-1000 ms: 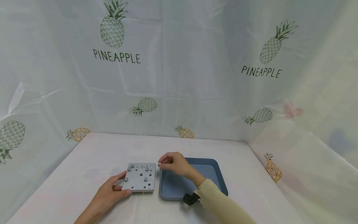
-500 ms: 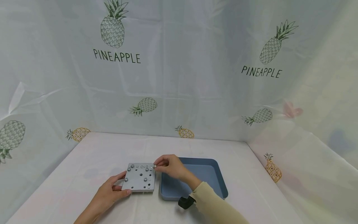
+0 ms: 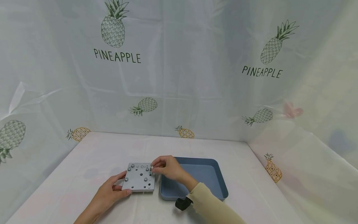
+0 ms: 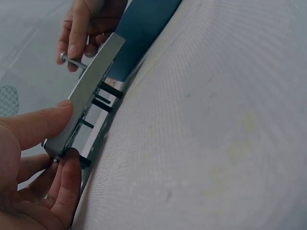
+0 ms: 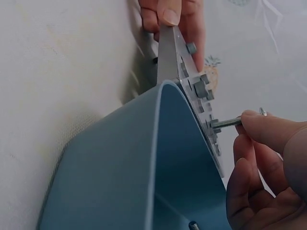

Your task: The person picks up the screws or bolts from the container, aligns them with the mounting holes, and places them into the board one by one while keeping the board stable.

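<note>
A silver metal plate (image 3: 137, 183) with drilled holes and several bolt heads is held by its left edge in my left hand (image 3: 107, 194). In the left wrist view, my thumb (image 4: 48, 122) presses one face of the plate while fingers curl beneath its lower end. Bolt shanks (image 4: 111, 90) stick out of the plate's underside. My right hand (image 3: 169, 168) pinches a silver screw (image 5: 229, 123) between thumb and fingers, over the plate's upper right part. The screw's tip is right at the plate's face in the right wrist view.
A blue tray (image 3: 201, 171) stands just right of the plate, under my right forearm. Inside it a screw (image 5: 193, 225) shows. A black strap piece (image 3: 183, 203) hangs at my right sleeve. A pale cloth (image 3: 106, 149) covers the table, with a pineapple-print curtain (image 3: 190, 77) behind.
My right hand has moved left with the screw, from above the tray's left edge to over the plate's upper right part. The left hand and plate have stayed in place.
</note>
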`<state>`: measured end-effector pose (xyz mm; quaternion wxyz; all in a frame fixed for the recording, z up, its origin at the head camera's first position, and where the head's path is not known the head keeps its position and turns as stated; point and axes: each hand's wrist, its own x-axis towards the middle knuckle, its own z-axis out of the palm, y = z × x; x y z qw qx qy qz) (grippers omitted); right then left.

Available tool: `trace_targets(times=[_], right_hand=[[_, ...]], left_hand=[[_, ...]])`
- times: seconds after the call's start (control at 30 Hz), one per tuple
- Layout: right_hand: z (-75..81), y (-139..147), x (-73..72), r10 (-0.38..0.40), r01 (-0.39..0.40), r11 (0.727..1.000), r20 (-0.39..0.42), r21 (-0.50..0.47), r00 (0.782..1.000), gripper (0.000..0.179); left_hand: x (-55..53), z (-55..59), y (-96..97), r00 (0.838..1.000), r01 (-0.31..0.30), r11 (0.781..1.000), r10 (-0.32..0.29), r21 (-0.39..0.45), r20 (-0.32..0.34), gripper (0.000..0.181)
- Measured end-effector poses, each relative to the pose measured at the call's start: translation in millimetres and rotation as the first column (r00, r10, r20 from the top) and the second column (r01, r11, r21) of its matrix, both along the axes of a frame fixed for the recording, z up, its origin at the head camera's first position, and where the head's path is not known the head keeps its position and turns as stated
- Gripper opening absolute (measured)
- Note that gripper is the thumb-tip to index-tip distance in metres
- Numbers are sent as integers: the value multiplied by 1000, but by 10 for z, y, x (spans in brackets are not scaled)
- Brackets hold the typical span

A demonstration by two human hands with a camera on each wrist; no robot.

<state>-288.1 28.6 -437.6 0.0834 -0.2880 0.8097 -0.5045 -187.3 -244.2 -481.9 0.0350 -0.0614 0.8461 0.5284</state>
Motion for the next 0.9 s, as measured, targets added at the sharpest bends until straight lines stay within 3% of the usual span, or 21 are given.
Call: trace_targets(times=[0.9], right_hand=[[-140,-58,-16,13,-12,1000,-26,21,1000,15]], left_hand=[[-9,-26,-9,1000,5,1000,-5,-13,-17,98]])
